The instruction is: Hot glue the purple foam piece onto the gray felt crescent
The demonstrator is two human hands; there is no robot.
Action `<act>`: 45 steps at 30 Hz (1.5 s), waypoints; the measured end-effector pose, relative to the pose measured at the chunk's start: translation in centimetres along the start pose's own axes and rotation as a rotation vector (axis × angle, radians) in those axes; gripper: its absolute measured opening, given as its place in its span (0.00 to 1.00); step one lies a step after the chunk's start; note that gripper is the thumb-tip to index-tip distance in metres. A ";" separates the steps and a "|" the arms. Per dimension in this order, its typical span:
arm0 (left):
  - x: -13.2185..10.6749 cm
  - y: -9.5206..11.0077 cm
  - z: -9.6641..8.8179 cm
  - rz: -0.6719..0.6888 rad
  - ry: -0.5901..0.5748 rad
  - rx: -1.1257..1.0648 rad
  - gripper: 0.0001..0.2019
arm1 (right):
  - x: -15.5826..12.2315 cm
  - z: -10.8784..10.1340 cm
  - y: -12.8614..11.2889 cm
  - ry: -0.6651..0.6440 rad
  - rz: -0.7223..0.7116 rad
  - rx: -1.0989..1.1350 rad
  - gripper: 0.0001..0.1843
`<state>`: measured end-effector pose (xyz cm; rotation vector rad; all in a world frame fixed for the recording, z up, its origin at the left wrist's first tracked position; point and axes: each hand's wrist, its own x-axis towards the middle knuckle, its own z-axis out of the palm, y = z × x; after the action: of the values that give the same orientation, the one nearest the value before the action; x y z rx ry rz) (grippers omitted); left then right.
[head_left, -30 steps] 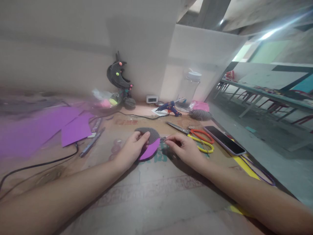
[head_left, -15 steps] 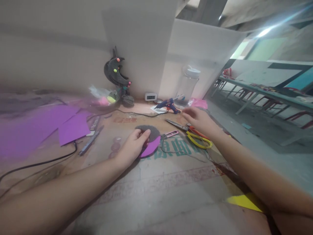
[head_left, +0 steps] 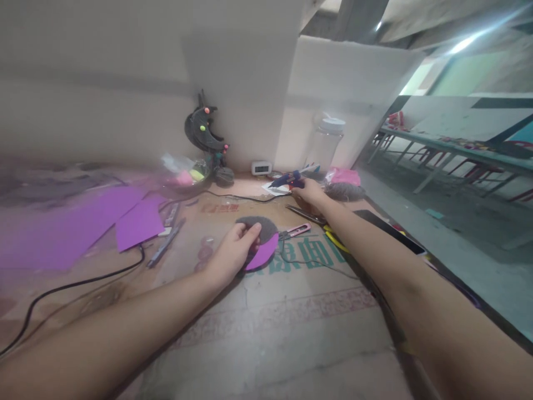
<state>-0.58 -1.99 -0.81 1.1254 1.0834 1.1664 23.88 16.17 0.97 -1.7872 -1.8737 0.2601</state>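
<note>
My left hand [head_left: 235,247] pinches a round disc [head_left: 267,223], dark grey and fuzzy above with a purple part [head_left: 266,254] below, held low over the table. Farther back, my right hand [head_left: 310,194] is closed around the handle of a dark blue hot glue gun [head_left: 285,179], whose nozzle points left over a small white paper [head_left: 272,190]. Right beside the disc lies a small pink-handled cutter [head_left: 300,229] with grey yarn about it. Yellow-handled scissors [head_left: 303,213] lie partly hidden under my right forearm.
Purple sheets [head_left: 139,222] and a pen [head_left: 164,244] lie left. Along the back stand a dark crescent ornament [head_left: 204,130], a small white clock [head_left: 261,168] and a clear bottle [head_left: 325,141]. A black cord [head_left: 83,276] crosses the left side. A phone [head_left: 391,230] lies right.
My right hand has moved forward and left from beside the glue gun onto its handle. My left hand keeps the disc in about the same place. The view has shifted slightly.
</note>
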 end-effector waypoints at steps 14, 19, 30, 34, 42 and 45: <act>0.3 -0.6 -0.3 0.040 0.057 0.010 0.18 | -11.9 -6.5 -2.1 -0.044 -0.093 0.380 0.15; 0.3 -0.3 -0.1 0.039 0.069 -0.009 0.17 | -17.1 -5.4 -3.3 -0.074 -0.083 0.408 0.13; 0.0 -0.2 -0.3 0.050 0.061 0.049 0.16 | -18.8 -4.0 -1.4 0.032 -0.076 0.179 0.23; 0.0 -0.1 -0.2 0.032 0.067 0.035 0.17 | -18.9 -4.1 -1.3 0.017 -0.118 0.196 0.24; -0.1 0.1 -0.2 0.018 0.082 0.055 0.16 | -19.3 -4.5 -2.1 -0.067 -0.200 0.289 0.15; 0.0 -0.1 -0.2 0.019 0.084 0.045 0.16 | -19.3 -4.7 -2.6 -0.099 -0.219 0.349 0.12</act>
<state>-0.74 -1.99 -0.92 1.1318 1.1711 1.2184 23.67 -3.82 1.53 -1.3483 -1.9333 0.5638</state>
